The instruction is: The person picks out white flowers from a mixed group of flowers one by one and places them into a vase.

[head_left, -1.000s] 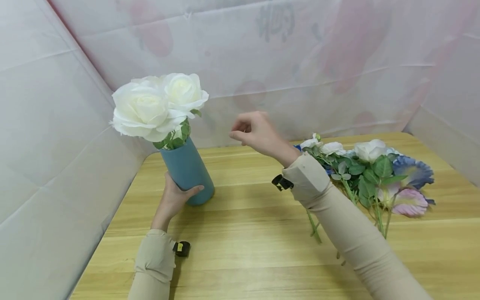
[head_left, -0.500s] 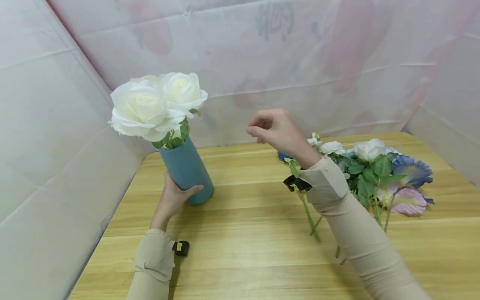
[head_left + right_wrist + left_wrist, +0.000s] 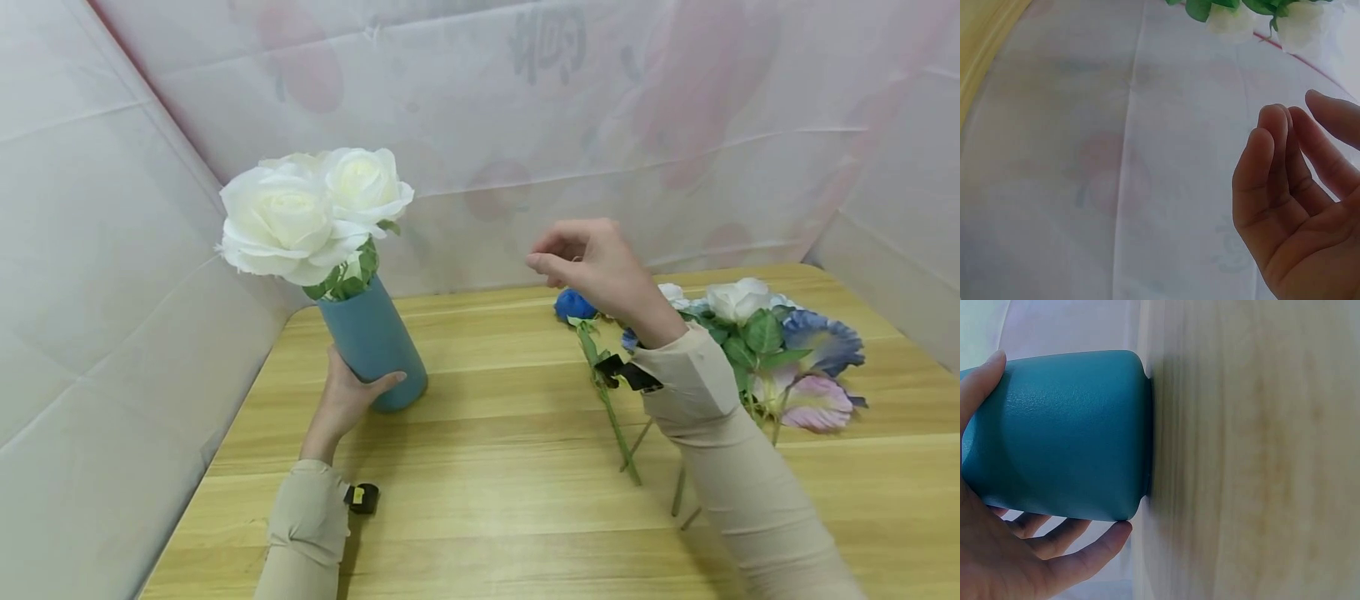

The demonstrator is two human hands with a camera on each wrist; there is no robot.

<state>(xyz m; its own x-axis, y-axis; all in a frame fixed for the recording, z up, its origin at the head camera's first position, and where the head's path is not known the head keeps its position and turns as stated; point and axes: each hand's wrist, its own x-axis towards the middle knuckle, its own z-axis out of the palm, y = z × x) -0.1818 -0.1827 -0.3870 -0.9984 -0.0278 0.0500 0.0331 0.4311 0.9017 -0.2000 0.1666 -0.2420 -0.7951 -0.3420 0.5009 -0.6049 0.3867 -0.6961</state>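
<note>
Here, matte blue cylindrical vase [image 3: 371, 337]: left of centre in the head view, base on the pale wooden table [image 3: 480, 483], bearing large white fabric-like roses [image 3: 288, 218].
Left hand [image 3: 341, 404]: grasps the vase low; firm hold there should best counter top-heaviness.
Right hand [image 3: 596, 267]: empty, fingers loosely curved, right of centre.
Royal-blue flower on slender green stem [image 3: 574, 306]: below that hand; probably best pinched by its stem.

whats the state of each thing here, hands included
Vase: standing on the table, held
White roses: in the vase, blooms open
Blue flower: lying on the table, loose
Flower pile: lying, partly hidden behind right arm
Left grip: curled round the vase
Right grip: in mid-air, loosely curled, holding nothing
</note>
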